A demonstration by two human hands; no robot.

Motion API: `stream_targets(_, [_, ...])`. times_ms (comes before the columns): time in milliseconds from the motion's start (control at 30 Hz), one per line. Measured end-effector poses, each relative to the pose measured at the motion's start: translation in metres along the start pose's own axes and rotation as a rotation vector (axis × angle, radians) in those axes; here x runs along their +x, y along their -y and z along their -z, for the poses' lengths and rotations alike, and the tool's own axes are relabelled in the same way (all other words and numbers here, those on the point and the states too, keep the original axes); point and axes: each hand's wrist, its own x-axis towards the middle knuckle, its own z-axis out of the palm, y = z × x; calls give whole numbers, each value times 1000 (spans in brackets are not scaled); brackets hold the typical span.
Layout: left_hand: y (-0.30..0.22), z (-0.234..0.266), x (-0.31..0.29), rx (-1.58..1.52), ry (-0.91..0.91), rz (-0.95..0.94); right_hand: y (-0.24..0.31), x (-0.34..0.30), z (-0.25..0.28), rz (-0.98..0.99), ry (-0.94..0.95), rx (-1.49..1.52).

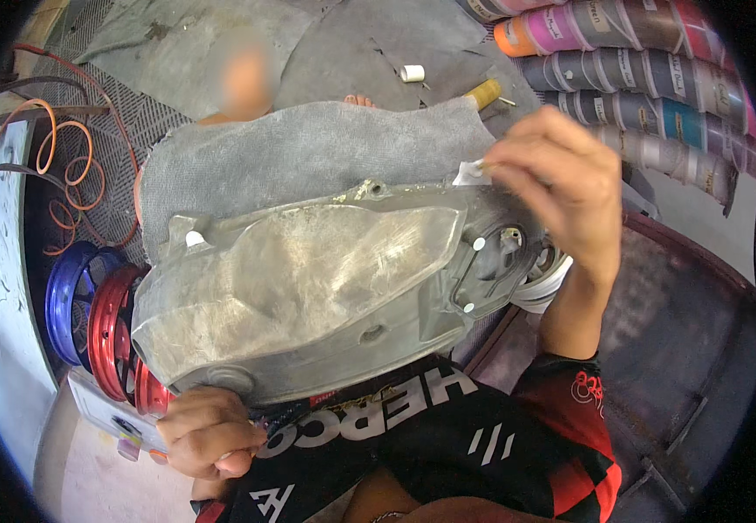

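A grey metal engine case [308, 279] lies across my lap on a grey cloth [308, 157], its long face dull and scuffed. Small white round patches [480, 244] cover some of its holes. At its lower left edge, my left hand [208, 431] is closed with curled fingers; whatever they may hold is hidden. My right hand [565, 174] is raised over the case's right end, thumb and fingers pinched at a small white piece of tape or paper [470, 174].
Purple [73, 301] and red [115, 336] wheel rims stand at the left, near a coiled orange hose [73, 166]. On the floor ahead lie a white roll [412, 73] and a yellow roll [485, 92]. Rows of coloured cylinders [639, 78] fill the far right. A dark panel [657, 349] is at my right.
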Motion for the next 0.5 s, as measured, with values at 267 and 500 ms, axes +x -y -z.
stream_targets(267, [4, 5, 4, 46, 74, -96, -8, -3, -9, 88, 105, -23])
stream_targets(500, [2, 1, 3, 183, 30, -139, -12, 2, -5, 102, 93, -19])
